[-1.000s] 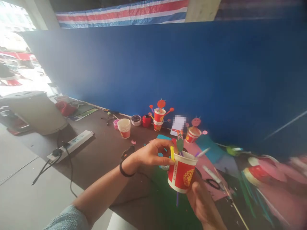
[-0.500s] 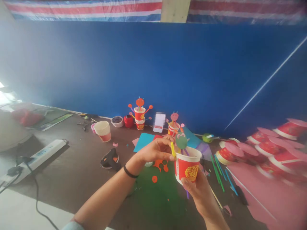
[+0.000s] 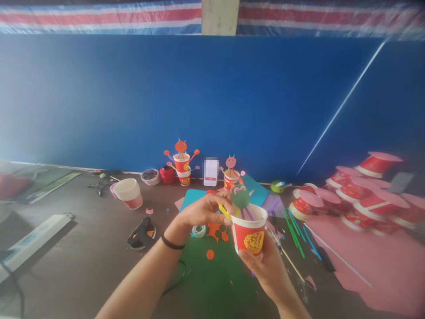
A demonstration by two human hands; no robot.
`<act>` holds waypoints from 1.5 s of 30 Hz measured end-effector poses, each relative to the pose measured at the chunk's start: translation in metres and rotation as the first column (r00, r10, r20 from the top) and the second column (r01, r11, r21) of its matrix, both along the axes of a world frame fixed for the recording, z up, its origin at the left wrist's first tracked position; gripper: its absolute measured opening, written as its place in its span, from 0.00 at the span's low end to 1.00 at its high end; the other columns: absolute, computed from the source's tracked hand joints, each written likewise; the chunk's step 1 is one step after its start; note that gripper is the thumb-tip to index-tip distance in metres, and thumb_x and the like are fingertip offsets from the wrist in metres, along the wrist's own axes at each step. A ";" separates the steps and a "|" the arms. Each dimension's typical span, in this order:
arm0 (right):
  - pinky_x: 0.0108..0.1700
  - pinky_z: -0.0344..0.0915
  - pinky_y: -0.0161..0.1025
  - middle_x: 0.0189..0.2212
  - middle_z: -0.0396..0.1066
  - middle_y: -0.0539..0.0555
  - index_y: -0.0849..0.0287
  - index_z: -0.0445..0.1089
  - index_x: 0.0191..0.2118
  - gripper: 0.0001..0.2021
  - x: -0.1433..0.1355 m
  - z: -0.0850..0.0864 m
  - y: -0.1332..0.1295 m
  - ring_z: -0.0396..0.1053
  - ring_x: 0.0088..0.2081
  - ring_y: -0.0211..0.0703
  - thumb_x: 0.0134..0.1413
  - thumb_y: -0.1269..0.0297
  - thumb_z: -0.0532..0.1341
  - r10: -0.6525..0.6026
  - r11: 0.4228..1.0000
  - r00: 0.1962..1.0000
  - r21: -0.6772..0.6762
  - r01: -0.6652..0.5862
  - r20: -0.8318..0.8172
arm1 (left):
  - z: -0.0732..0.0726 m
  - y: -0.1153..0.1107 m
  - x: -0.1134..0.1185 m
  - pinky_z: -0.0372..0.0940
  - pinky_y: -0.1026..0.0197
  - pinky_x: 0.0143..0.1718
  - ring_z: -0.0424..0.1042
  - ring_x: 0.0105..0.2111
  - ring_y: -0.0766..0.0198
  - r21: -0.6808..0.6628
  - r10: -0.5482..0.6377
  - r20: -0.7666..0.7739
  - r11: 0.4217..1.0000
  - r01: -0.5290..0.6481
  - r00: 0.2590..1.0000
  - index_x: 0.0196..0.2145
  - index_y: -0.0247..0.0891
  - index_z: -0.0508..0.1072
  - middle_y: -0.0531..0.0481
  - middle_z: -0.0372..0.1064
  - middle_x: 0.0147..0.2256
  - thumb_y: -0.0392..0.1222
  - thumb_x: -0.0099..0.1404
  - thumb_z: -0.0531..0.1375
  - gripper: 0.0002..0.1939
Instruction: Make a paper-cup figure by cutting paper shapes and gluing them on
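My right hand (image 3: 265,266) is wrapped round the lower part of a red and white paper cup (image 3: 239,237) with a yellow print. Inside the cup stands a green paper face (image 3: 241,197) with pink-rimmed eyes, on purple and yellow straws. At the cup's left rim, my left hand (image 3: 210,209) pinches a short yellow straw (image 3: 225,212); its fingertips are partly hidden behind the cup and face. Below the cup lies a green sheet (image 3: 212,283) with a small orange paper disc (image 3: 210,254) on it. The lower end of a purple straw shows under the cup.
Finished cup figures (image 3: 182,164) and a phone (image 3: 210,173) stand by the blue wall. At left are a hot glue gun (image 3: 142,232), a tilted cup (image 3: 131,195) and a power strip (image 3: 36,243). Several pink-topped cups (image 3: 372,190), pink sheets (image 3: 381,261) and straws (image 3: 294,228) lie right.
The view has turned slightly, so the table things sit further left. The cup and both hands keep their hold; the yellow straw now slants more than before.
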State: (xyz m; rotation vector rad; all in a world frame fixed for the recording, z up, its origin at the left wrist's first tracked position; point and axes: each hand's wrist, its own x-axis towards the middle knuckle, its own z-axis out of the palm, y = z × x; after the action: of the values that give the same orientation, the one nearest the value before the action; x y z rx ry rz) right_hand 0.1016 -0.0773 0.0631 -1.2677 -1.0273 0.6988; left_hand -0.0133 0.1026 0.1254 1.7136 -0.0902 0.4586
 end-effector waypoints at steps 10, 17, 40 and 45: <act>0.43 0.69 0.43 0.44 0.73 0.61 0.57 0.60 0.54 0.29 -0.007 -0.003 0.006 0.72 0.43 0.51 0.46 0.58 0.66 -0.057 0.998 0.998 0.006 0.057 0.000 | -0.002 0.001 0.003 0.62 0.60 0.41 0.65 0.39 0.62 -0.069 0.018 0.060 0.998 -0.014 0.998 0.32 0.38 0.77 0.48 0.64 0.35 0.39 0.49 0.69 0.11; 0.44 0.67 0.43 0.47 0.70 0.62 0.59 0.58 0.56 0.31 -0.003 -0.007 0.022 0.70 0.45 0.52 0.47 0.54 0.64 -0.104 0.994 0.995 -0.024 0.104 -0.010 | -0.034 -0.010 0.016 0.64 0.62 0.36 0.69 0.36 0.63 -0.448 0.134 0.118 0.892 -0.068 0.984 0.41 0.41 0.74 0.48 0.68 0.38 0.36 0.47 0.69 0.21; 0.42 0.67 0.47 0.40 0.71 0.57 0.56 0.59 0.52 0.25 -0.006 -0.022 0.026 0.70 0.41 0.53 0.49 0.58 0.64 -0.063 0.996 0.943 -0.046 0.082 0.326 | -0.071 -0.032 0.014 0.62 0.54 0.43 0.73 0.38 0.52 -0.767 0.041 0.144 0.636 0.085 0.989 0.43 0.30 0.73 0.37 0.73 0.38 0.51 0.51 0.65 0.26; 0.45 0.66 0.49 0.37 0.70 0.55 0.56 0.61 0.50 0.22 -0.004 -0.014 0.024 0.69 0.42 0.53 0.50 0.55 0.62 -0.016 0.998 0.941 -0.059 0.038 0.339 | -0.076 -0.034 0.016 0.62 0.56 0.42 0.72 0.38 0.53 -0.735 0.087 0.186 0.673 0.080 0.979 0.45 0.30 0.72 0.39 0.72 0.38 0.51 0.49 0.66 0.28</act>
State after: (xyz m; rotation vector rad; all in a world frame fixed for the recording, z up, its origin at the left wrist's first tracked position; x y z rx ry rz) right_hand 0.0978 -0.0534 0.0490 -1.4902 -1.2717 0.5041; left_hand 0.0026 0.0683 0.0494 0.8452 -0.0389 0.5775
